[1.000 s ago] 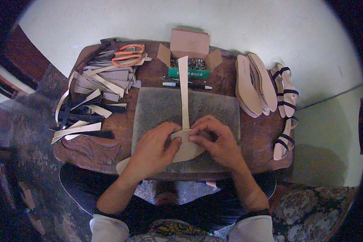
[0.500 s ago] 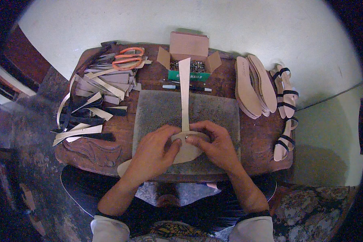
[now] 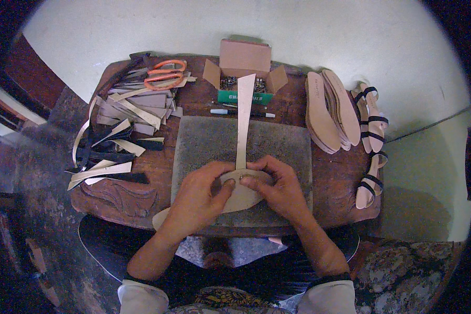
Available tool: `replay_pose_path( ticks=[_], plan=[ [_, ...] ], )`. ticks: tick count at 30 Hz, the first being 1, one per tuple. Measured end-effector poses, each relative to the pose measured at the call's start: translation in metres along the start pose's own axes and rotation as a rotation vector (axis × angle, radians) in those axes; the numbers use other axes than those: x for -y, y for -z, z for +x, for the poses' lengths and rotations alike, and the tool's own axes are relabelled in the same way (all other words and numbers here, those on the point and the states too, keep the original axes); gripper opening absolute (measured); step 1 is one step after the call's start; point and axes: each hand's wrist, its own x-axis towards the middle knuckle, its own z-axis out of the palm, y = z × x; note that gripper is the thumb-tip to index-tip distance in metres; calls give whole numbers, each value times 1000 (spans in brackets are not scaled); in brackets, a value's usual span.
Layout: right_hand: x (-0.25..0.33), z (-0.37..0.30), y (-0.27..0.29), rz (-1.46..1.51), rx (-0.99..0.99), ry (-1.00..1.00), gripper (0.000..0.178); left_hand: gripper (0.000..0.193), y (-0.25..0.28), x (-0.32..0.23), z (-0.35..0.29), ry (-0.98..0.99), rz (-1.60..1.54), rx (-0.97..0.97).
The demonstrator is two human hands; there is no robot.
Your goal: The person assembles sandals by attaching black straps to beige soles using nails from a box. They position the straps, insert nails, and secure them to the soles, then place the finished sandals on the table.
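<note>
A beige shoe sole (image 3: 240, 199) lies underside up over the grey slab, its narrower end toward my left forearm. From its far edge a long pale strap (image 3: 243, 125) sticks out away from me. My left hand (image 3: 200, 192) grips the sole's left part, thumb on top and fingers at the far edge beside the strap. My right hand (image 3: 281, 189) pinches the other side, its thumb pressed on the sole near the strap's base. A tiny dark spot shows by that thumb, too small to make out. The strap's near end is hidden.
On the wooden table stands an open green box of nails (image 3: 245, 97), with a pen (image 3: 254, 113) before it. Orange-handled scissors (image 3: 165, 76) rest on grey strips at left, above black and cream straps (image 3: 107, 170). Stacked soles (image 3: 324, 115) and black-strapped sandals (image 3: 371, 180) are at right.
The strap's free end has tipped slightly to the right. Both hands keep nearly the same hold on the sole, with the right thumb shifted a little.
</note>
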Motion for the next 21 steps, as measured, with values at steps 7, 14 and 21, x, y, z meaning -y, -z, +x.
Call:
replay_pose_path(
  ticks=[7, 14, 21],
  plan=[
    [-3, 1, 2, 5, -6, 18, 28, 31, -1, -1, 2, 130, -141, 17],
    [4, 1, 2, 33, 8, -43, 23, 27, -7, 4, 1, 60, -145, -69],
    [-4, 2, 4, 20, 19, 25, 25, 21, -7, -2, 3, 190, -208, -32]
  ],
)
